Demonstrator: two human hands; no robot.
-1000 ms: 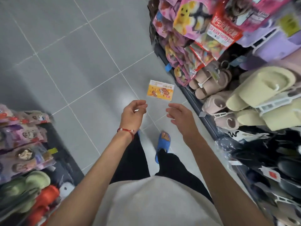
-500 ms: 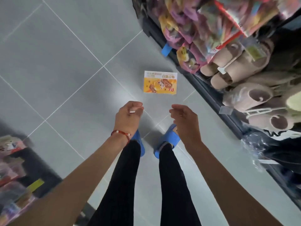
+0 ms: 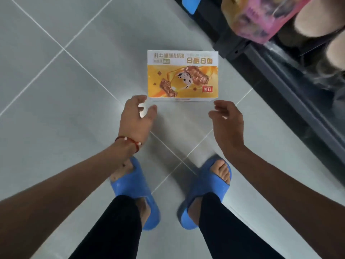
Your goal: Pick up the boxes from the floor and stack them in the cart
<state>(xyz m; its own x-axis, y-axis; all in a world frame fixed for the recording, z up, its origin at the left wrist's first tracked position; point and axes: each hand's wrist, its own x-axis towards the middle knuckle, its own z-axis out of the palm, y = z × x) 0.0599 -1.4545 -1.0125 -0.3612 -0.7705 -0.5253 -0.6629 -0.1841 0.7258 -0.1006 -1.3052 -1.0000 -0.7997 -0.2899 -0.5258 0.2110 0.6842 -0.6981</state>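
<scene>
Head view: a snack box (image 3: pixel 182 75) lies flat on the floor (image 3: pixel 74 109), printed face up, just ahead of the person's feet and near the foot of a dark shelf unit (image 3: pixel 280 81). It is a thin rectangular carton. A white band with lettering runs along its far edge, and below that is a glossy orange-yellow panel picturing chocolate-coated bars and a small red seal.

The left hand (image 3: pixel 135 118) reaches to the box's near left corner. Its fingers (image 3: pixel 141 99) are spread and relaxed, grasping nothing, with the fingertip right at the corner. Whether it touches the cardboard cannot be told. The right hand (image 3: pixel 228 122) mirrors it at the near right corner, with its fingers (image 3: pixel 222 106) loosely curved, released and holding nothing, just beside the box edge.

A red string bracelet (image 3: pixel 128 143) with pale beads circles the left wrist.

The floor is smooth grey tile with thin pale grout lines and a soft sheen. The feet wear chunky blue foam slides (image 3: pixel 203 184), below black trouser legs (image 3: pixel 119 221).

On the shelf above sit a blurred pink packet (image 3: pixel 257 17) and beige slippers (image 3: pixel 317 15). A blue tag (image 3: pixel 190 4) is fixed to the shelf's edge.
</scene>
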